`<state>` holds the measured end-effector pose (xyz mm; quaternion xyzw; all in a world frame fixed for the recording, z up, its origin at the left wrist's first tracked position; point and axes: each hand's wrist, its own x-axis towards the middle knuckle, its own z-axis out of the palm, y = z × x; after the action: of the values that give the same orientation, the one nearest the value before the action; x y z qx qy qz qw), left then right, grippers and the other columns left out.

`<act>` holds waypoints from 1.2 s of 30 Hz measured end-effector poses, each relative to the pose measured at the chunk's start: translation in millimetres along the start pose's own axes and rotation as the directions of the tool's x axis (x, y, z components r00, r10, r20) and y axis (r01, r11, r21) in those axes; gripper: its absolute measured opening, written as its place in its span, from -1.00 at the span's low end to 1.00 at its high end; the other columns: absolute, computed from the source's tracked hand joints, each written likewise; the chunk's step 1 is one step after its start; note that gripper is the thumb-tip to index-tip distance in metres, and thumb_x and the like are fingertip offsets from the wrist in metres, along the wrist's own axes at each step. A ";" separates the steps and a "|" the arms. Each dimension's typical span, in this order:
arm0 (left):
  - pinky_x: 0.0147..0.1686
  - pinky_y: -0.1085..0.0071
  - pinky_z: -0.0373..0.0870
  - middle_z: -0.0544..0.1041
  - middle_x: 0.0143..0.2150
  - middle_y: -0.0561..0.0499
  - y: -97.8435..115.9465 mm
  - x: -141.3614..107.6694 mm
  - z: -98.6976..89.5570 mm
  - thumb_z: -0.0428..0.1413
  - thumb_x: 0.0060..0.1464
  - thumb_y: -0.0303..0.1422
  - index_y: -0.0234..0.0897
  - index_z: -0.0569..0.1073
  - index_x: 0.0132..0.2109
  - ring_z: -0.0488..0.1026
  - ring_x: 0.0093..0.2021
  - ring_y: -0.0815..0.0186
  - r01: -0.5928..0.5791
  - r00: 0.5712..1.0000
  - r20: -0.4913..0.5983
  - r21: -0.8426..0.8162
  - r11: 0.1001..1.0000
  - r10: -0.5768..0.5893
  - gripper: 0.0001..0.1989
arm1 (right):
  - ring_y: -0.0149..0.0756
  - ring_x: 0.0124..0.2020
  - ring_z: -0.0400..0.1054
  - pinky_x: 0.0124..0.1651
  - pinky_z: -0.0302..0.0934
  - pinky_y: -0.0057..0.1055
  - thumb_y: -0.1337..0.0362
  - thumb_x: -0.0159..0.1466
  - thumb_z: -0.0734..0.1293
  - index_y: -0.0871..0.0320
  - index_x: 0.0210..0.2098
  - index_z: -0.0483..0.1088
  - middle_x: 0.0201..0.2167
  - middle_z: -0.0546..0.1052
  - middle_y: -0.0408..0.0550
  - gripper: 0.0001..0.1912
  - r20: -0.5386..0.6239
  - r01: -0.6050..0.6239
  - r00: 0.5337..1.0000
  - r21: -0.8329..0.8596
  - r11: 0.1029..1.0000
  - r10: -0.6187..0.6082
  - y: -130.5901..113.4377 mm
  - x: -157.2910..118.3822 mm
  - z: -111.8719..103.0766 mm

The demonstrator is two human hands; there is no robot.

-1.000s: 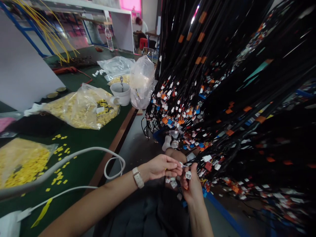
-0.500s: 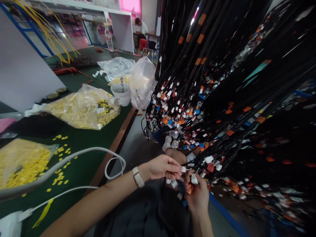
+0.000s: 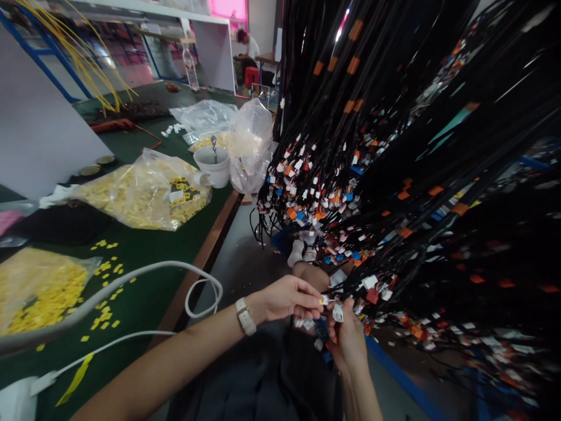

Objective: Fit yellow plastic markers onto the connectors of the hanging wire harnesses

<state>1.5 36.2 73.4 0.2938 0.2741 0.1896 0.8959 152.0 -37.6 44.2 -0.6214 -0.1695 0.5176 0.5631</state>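
Observation:
My left hand (image 3: 294, 299), with a white watch on its wrist, pinches a small white connector (image 3: 325, 300); a bit of yellow shows at the fingertips. Close beside it, my right hand (image 3: 350, 342) is closed on a larger white connector (image 3: 337, 313) between thumb and fingers. Black cables run from the hands toward a big hanging bundle of wire harnesses (image 3: 333, 117). White and red connectors (image 3: 372, 294) hang just past my right hand. Fingers partly hide where the wires enter the held pieces.
On the green table (image 3: 153, 292) at left lie a bag of yellow pieces (image 3: 144, 193), another bag (image 3: 44, 292), and loose yellow clips. A white mug (image 3: 214, 172) with a spoon stands near the edge. A white cable (image 3: 166, 265) loops over the edge. A person (image 3: 249, 49) sits far back.
My right hand has turned and risen slightly, bringing its white connector up and left, nearer my left fingertips. The left hand stays nearly in place; yellow now shows more clearly there.

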 end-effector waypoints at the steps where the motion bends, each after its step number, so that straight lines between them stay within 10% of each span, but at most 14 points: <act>1: -0.40 0.49 0.35 0.51 -0.46 -0.05 -1.4 0.6 0.4 0.30 -0.21 -0.38 -0.46 0.49 -0.31 0.44 -0.50 0.44 -0.002 1.000 -0.009 0.007 1.000 0.002 -0.72 | -0.61 -0.82 -0.06 -0.78 -0.26 -0.63 -0.18 0.07 0.24 0.22 -0.54 0.33 -0.80 0.19 -0.28 -0.48 -0.014 -0.012 1.000 -0.024 1.000 0.012 -0.9 0.5 1.5; 10: -0.59 0.54 0.11 0.45 -0.54 0.04 -16.2 2.5 12.7 0.25 -0.19 -0.25 -0.41 0.53 -0.32 0.23 -0.62 0.51 -0.138 0.964 -0.164 0.363 0.921 0.209 -0.70 | -0.59 -0.84 0.00 -0.80 -0.24 -0.62 -0.06 0.05 0.32 0.20 -0.69 0.21 -0.83 0.20 -0.27 -0.53 -0.073 -0.093 0.994 -0.094 0.991 0.087 -9.3 -0.8 13.5; 16: -0.42 0.52 0.19 0.50 -0.48 0.03 -15.2 -7.2 25.0 0.10 0.03 -0.36 -0.28 0.56 -0.30 0.34 -0.48 0.42 -0.270 0.823 0.023 0.895 0.354 0.568 -0.84 | -0.57 -0.86 0.00 -0.81 -0.26 -0.60 -0.14 0.04 0.29 0.19 -0.72 0.20 -0.87 0.19 -0.26 -0.47 -0.059 -0.120 0.992 -0.098 0.988 0.114 -10.1 -1.7 13.0; 20: -0.25 0.52 0.21 0.54 -0.32 0.01 -15.5 -11.5 26.7 0.00 0.12 -0.39 -0.23 0.54 -0.25 0.41 -0.29 0.37 -0.324 0.781 0.219 0.943 0.079 0.584 -0.79 | -0.56 -0.87 -0.01 -0.81 -0.26 -0.58 -0.20 0.05 0.24 0.19 -0.75 0.18 -0.89 0.17 -0.25 -0.42 -0.065 -0.108 0.993 -0.147 0.983 0.099 -11.6 -3.4 14.6; 36: -0.41 0.45 0.13 0.46 -0.38 0.02 -14.2 -20.2 30.4 -0.07 0.14 -0.43 -0.24 0.45 -0.25 0.37 -0.36 0.34 -0.236 0.759 0.381 0.916 -0.323 0.528 -0.81 | -0.52 -0.85 -0.02 -0.79 -0.24 -0.52 -0.19 0.01 0.28 0.15 -0.74 0.19 -0.88 0.16 -0.26 -0.46 -0.074 -0.050 0.997 -0.202 0.978 0.035 -13.0 -9.1 20.6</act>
<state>6.7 2.5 92.6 0.9058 0.2883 0.2327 0.2054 136.0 -30.0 63.2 -0.6970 -0.1886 0.4875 0.4909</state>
